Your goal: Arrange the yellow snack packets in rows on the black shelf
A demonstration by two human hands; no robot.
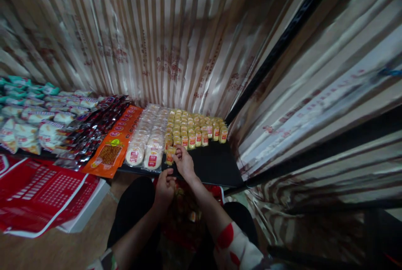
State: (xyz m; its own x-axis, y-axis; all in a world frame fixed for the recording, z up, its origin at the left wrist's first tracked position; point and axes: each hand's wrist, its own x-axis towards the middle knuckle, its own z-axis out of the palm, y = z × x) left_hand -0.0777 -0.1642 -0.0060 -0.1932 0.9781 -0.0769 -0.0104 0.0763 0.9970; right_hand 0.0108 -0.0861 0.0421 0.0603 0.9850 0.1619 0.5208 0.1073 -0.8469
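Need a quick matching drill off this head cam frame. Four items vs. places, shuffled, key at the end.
1. right hand
2. orange packet
3. red bag
4. small yellow packets

A. lower left of the view
B. in rows, just right of the white round packets
C. fingertips at the nearest small yellow packet
D. just left of the white round packets

Pairs: 1-C, 2-D, 3-A, 4-B

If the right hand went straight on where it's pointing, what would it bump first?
The right hand would probably meet the front yellow pack first, with more packs just beyond. Depth is unclear: hand and pack may already touch.
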